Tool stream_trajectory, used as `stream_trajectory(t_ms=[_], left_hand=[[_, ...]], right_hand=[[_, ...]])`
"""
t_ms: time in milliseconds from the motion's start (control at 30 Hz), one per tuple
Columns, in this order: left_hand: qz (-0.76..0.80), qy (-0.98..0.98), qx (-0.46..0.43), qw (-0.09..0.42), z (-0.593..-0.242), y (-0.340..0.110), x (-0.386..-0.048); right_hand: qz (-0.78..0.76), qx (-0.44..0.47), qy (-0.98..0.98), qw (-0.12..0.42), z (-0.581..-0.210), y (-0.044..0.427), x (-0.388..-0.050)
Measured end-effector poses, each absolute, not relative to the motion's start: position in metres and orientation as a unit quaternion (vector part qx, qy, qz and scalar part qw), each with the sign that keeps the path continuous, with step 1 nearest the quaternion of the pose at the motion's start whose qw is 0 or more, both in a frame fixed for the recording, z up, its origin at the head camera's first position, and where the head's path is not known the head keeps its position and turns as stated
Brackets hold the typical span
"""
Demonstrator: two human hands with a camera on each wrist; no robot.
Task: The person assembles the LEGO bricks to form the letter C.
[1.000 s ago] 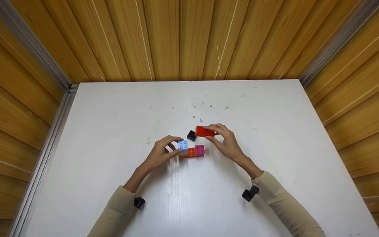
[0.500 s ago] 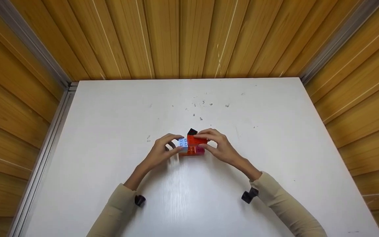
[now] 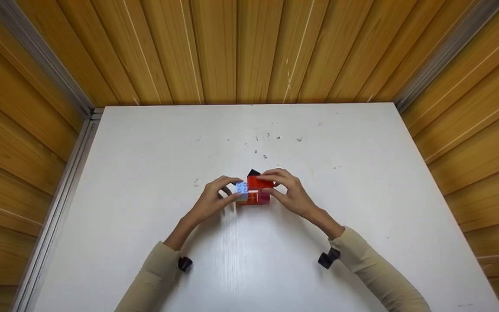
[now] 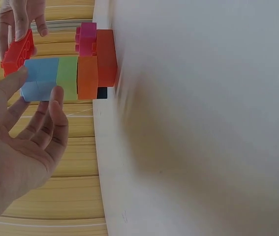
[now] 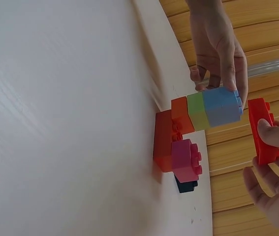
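From where I stand, a metal rail point(image 3: 54, 208) runs down the left of the head view, beside the white table point(image 3: 145, 151). In the lower left, a beige sleeve point(image 3: 150, 271) comes in with a small black device point(image 3: 184, 263) at its cuff. Past it, left of centre, the left hand point(image 3: 215, 195) pinches a light blue block point(image 3: 241, 188) between thumb and fingers.

That block tops a column at the middle of the frame: beneath it a light green brick point(image 4: 67, 77), then an orange one point(image 4: 87, 77), on one end of a long orange-red base point(image 4: 107, 58) that lies on the table. A pink brick point(image 5: 182, 162) sits on the base's right end. Just behind, a black brick point(image 3: 253, 172) partly shows.

Right of centre, the right hand point(image 3: 290, 190) grips a red brick point(image 3: 258, 182) up in the air; the right wrist view shows a gap between it and the blue block. Farther right come another black device point(image 3: 328, 258), the second sleeve point(image 3: 375, 260) and wood-patterned wall point(image 3: 470, 151).
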State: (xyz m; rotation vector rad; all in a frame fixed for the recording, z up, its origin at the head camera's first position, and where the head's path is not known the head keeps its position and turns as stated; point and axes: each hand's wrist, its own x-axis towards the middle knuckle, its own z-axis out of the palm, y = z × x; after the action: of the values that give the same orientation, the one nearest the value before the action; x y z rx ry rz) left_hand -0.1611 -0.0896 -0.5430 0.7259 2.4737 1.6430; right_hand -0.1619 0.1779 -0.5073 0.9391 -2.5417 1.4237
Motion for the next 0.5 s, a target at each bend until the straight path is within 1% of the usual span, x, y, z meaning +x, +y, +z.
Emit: stream_trajectory(t_ms=[167,500], left_hand=[[0.54,0.806,0.242,0.038,-0.5452,-0.0888,-0.1601],[0.548,0.797,0.252,0.029,-0.5443,-0.0884,-0.1602]], right_hand=[[0.47,0.319,-0.822,0.028,-0.5105,0.1746,-0.1611],[0.425,0.348,-0.834,0.053,-0.5098,0.1703,-0.1649]])
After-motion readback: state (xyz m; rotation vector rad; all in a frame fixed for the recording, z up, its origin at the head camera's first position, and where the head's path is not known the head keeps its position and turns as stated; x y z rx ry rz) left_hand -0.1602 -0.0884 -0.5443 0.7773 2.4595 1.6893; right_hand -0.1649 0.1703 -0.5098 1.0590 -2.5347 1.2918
